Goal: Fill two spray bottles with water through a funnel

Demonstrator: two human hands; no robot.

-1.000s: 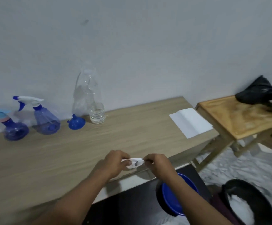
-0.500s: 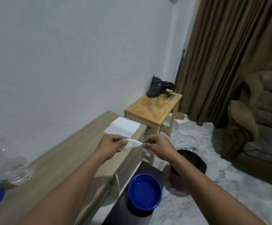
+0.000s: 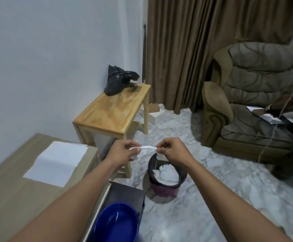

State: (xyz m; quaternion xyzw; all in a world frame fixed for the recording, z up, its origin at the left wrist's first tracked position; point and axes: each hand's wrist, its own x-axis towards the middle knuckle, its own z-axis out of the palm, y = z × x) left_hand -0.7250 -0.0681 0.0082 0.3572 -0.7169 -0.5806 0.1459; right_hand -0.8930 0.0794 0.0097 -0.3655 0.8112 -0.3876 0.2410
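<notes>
Head view: both hands [image 3: 148, 151] pinch a white tissue [image 3: 146, 148] above a paper-filled wastebasket [image 3: 166, 179].

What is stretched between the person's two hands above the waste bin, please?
In the head view, a crumpled white tissue spans the gap, pinched by the left hand and right hand, above the bin.

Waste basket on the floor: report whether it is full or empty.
Partly full. The waste basket stands upright, with crumpled white paper piled inside below its rim. How deep the pile goes cannot be told.

Paper sheet [image 3: 57, 162] on table [image 3: 11, 194], stool [image 3: 114, 112] behind, bin [image 3: 166, 177] right of table.
</notes>
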